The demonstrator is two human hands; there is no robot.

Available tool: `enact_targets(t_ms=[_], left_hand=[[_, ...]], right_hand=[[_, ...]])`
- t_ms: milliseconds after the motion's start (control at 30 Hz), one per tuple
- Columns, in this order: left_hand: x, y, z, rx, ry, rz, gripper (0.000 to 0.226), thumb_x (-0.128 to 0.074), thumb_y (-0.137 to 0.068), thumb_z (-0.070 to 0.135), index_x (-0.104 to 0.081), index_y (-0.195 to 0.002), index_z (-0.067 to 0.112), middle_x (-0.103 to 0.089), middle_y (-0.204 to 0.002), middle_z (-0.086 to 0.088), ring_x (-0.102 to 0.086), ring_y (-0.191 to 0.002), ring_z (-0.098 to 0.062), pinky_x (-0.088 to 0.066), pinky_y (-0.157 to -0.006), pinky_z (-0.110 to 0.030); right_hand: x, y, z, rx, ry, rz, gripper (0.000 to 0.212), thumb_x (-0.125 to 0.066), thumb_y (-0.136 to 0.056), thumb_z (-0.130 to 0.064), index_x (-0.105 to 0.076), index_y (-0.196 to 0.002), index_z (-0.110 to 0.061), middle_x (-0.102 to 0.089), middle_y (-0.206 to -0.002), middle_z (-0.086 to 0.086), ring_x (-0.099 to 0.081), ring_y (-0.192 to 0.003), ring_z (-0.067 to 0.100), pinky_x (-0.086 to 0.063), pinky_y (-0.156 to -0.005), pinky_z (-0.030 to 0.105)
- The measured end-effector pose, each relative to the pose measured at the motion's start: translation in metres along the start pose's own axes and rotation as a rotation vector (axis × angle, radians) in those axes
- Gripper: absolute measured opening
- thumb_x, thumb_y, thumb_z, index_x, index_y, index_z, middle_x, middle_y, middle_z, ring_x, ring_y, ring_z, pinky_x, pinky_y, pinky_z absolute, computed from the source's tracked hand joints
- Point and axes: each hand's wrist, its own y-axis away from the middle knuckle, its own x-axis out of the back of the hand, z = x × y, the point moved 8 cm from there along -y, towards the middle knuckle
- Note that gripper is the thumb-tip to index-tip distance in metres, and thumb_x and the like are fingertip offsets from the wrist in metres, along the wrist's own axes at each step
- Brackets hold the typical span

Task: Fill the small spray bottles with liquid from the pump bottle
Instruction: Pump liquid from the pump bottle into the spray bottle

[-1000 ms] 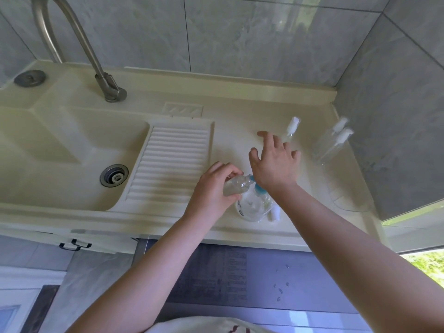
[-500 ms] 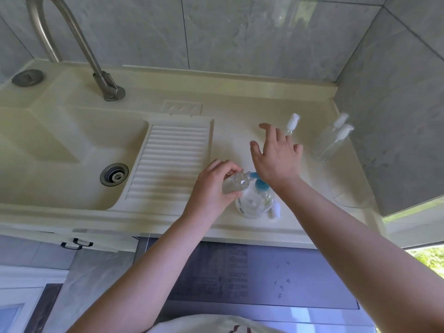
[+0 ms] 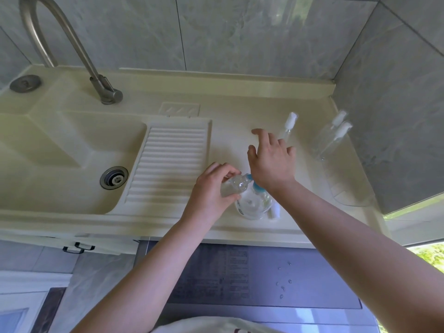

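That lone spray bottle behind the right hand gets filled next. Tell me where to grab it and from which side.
Grip the spray bottle round its clear body, below the white cap, coming from the front right. It looks upright and slim, so fingers and thumb would probably wrap it easily; the cap looks too narrow to hold firmly. The right hand is already nearest, while the left hand holds another small bottle.

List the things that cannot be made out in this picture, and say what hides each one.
- Pump head of the pump bottle, head view: covered by the right hand.
- Liquid level in the small bottle: clear plastic, partly wrapped by the left hand.
- Spray bottle behind the right hand: its lower body is hidden.
- Two spray bottles by the wall: contents too transparent to tell.
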Motion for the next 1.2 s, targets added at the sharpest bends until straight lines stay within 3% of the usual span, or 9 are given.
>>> enact_targets(t_ms=[133,300,367,467,567,800,933,1067,1200], left_hand=[[0.0,-0.002,0.002,0.001,-0.007,-0.003,0.047,-0.088,-0.063,0.005,-0.068,-0.103,0.02,-0.059,-0.1,0.009,-0.06,-0.093,0.0,-0.04,-0.083,-0.005],[0.002,0.0,0.004,0.028,0.028,-0.004,0.046,-0.088,-0.064,0.003,-0.068,-0.103,0.017,-0.061,-0.101,0.008,-0.059,-0.089,0.003,-0.039,-0.075,-0.003],[0.003,-0.001,0.005,0.031,0.028,-0.002,0.046,-0.087,-0.064,0.004,-0.068,-0.104,0.018,-0.061,-0.102,0.008,-0.059,-0.091,0.001,-0.039,-0.076,-0.003],[0.004,-0.002,0.006,0.035,0.041,-0.007,0.046,-0.087,-0.065,0.003,-0.068,-0.104,0.018,-0.062,-0.103,0.006,-0.058,-0.094,0.002,-0.038,-0.077,-0.002],[0.003,-0.001,0.006,0.042,0.057,-0.016,0.045,-0.087,-0.066,0.005,-0.068,-0.104,0.02,-0.062,-0.104,0.007,-0.059,-0.095,0.002,-0.039,-0.077,-0.002],[0.004,-0.001,0.0,0.076,0.079,-0.035,0.044,-0.087,-0.068,0.008,-0.066,-0.103,0.026,-0.063,-0.107,0.014,-0.059,-0.097,0.005,-0.042,-0.079,-0.005],[0.002,0.002,-0.008,0.146,0.118,-0.052,0.045,-0.087,-0.068,0.011,-0.065,-0.102,0.032,-0.067,-0.105,0.023,-0.061,-0.096,0.004,-0.045,-0.078,-0.008],[0.003,0.004,-0.011,0.17,0.146,-0.047,0.047,-0.088,-0.067,0.011,-0.063,-0.097,0.037,-0.066,-0.1,0.032,-0.061,-0.096,0.005,-0.045,-0.078,-0.008],[0.007,0.006,-0.012,0.167,0.153,-0.032,0.048,-0.087,-0.067,0.009,-0.063,-0.097,0.037,-0.065,-0.1,0.033,-0.061,-0.095,0.006,-0.045,-0.077,-0.008]], right_hand=[[0.0,-0.001,0.009,-0.082,-0.143,-0.027,0.04,-0.041,-0.099,-0.031,-0.042,-0.139,-0.027,-0.054,-0.136,-0.001,-0.047,-0.12,0.027,-0.029,-0.095,0.041],[-0.013,-0.005,0.02,-0.248,-0.616,-0.146,0.04,-0.05,-0.092,-0.025,-0.046,-0.132,-0.03,-0.058,-0.131,-0.005,-0.057,-0.115,0.023,-0.036,-0.107,0.045],[-0.011,-0.006,0.021,-0.282,-0.744,-0.14,0.04,-0.051,-0.092,-0.021,-0.048,-0.131,-0.03,-0.061,-0.127,-0.005,-0.062,-0.105,0.019,-0.043,-0.104,0.048],[-0.009,-0.007,0.026,-0.336,-0.919,-0.108,0.039,-0.05,-0.094,-0.015,-0.051,-0.131,-0.028,-0.063,-0.124,-0.003,-0.062,-0.089,0.009,-0.051,-0.088,0.034],[-0.009,-0.006,0.034,-0.378,-1.014,-0.066,0.037,-0.049,-0.095,-0.011,-0.053,-0.128,-0.026,-0.064,-0.119,-0.004,-0.058,-0.085,0.001,-0.045,-0.074,0.024],[-0.013,0.003,0.06,-0.412,-1.005,-0.008,0.036,-0.053,-0.092,-0.008,-0.056,-0.122,-0.027,-0.065,-0.115,-0.006,-0.062,-0.101,0.011,-0.05,-0.089,0.03],[-0.017,0.017,0.081,-0.407,-0.938,0.012,0.033,-0.058,-0.091,-0.009,-0.058,-0.119,-0.027,-0.066,-0.112,-0.006,-0.063,-0.097,0.012,-0.051,-0.085,0.03],[-0.017,0.035,0.1,-0.313,-0.622,0.025,0.031,-0.067,-0.088,-0.017,-0.058,-0.116,-0.027,-0.064,-0.109,-0.005,-0.063,-0.078,0.011,-0.052,-0.079,0.034],[-0.03,0.063,0.113,-0.294,-0.41,-0.038,0.036,-0.072,-0.086,-0.035,-0.055,-0.118,-0.03,-0.056,-0.108,-0.007,-0.059,-0.083,0.014,-0.045,-0.068,0.032]])
